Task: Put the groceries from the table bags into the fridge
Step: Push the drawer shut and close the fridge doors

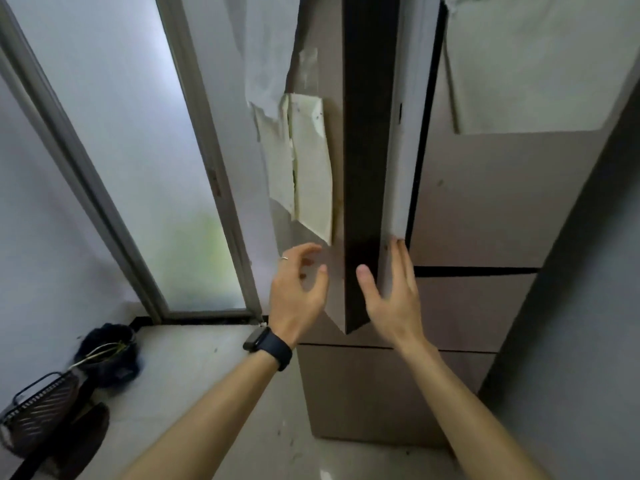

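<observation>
**Q:** Where is each hand, and why there?

**A:** My right hand (391,296) is at the lower corner of the fridge (485,202)'s upper left door (367,168), which stands ajar and faces me edge-on. My fingers (401,258) lie straight along the pale inner lining. My thumb (365,282) rests on the dark side edge. It is a flat, wide contact and I hold nothing in it. I judge this corner gives the best leverage for swinging the door. My left hand (298,289) hovers just beside the door's outer face, loosely spread and empty, and I cannot tell whether it touches the door. I judge it is ready to steady the panel.

**Q:** And the groceries?

**A:** No groceries and no table bags are in view. Only the fridge, their destination, is visible, directly ahead.

**Q:** What edges bound the movement?

**A:** The door's bottom corner hangs above the lower drawers (467,306). Taped papers (308,174) curl off its outer face. To the left, the frosted glass door frame (221,185) stands near, so the swing room on that side looks limited. To the right are the closed right door (512,209) and a grey wall (588,271). A wire basket (38,407) sits on the floor, well apart at lower left.
</observation>
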Demonstrator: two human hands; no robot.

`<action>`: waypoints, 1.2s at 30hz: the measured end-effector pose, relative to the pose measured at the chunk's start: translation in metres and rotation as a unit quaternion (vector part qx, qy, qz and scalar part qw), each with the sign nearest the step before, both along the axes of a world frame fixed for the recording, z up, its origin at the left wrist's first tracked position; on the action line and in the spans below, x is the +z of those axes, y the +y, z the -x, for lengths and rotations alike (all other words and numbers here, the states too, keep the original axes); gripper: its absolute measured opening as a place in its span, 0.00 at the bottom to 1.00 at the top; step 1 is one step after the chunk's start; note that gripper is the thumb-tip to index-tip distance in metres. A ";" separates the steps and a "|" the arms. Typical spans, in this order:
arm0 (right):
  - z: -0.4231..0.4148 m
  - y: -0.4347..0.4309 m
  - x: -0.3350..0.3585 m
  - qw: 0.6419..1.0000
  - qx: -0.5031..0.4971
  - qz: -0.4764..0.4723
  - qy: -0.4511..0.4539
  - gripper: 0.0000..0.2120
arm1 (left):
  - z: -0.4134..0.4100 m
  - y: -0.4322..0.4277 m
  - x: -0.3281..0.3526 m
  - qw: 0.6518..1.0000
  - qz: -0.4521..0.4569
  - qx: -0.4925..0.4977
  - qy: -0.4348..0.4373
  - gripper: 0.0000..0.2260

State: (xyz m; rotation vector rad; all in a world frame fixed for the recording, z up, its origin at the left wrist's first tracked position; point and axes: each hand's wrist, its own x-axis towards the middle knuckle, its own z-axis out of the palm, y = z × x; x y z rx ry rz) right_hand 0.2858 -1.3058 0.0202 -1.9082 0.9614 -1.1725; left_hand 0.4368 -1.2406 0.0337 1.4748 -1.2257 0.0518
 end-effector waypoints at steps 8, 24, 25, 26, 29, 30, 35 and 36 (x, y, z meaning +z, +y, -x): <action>-0.001 -0.075 0.008 0.997 -0.022 -0.054 0.059 0.59 | 0.019 -0.093 0.099 0.961 0.135 0.081 -0.229 0.36; 0.018 -0.151 0.001 0.966 -0.159 0.118 0.164 0.53 | 0.020 -0.220 0.104 0.882 0.110 0.137 -0.437 0.38; 0.018 -0.155 -0.001 0.962 -0.177 0.123 0.166 0.55 | 0.020 -0.225 0.104 0.879 0.120 0.141 -0.439 0.38; 0.017 -0.159 -0.003 0.958 -0.194 0.130 0.165 0.57 | 0.019 -0.229 0.103 0.877 0.131 0.145 -0.440 0.38; 0.015 -0.172 -0.010 0.951 -0.210 0.153 0.165 0.60 | 0.015 -0.237 0.100 0.870 0.154 0.148 -0.444 0.38; 0.013 -0.175 -0.012 0.950 -0.210 0.160 0.164 0.60 | 0.015 -0.239 0.100 0.869 0.154 0.147 -0.447 0.38; 0.008 -0.192 -0.021 0.944 -0.246 0.169 0.143 0.61 | 0.016 -0.252 0.100 0.864 0.162 0.165 -0.446 0.38; 0.008 -0.195 -0.022 0.940 -0.256 0.171 0.145 0.61 | 0.017 -0.256 0.100 0.863 0.163 0.168 -0.447 0.38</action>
